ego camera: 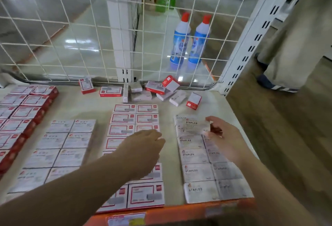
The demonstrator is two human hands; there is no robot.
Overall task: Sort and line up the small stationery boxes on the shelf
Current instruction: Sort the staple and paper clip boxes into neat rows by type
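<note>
Beyond the fingers [209, 119] of the right hand [224, 136], a strip of bare beige shelf [167, 110] is left open up to a loose heap of small red-and-white and grey cardboard boxes [161, 89]. Behind that heap, passage is closed by a white wire grid panel [107, 33]. Between the fingers of both hands, a narrow bare lane is kept between box rows.
</note>
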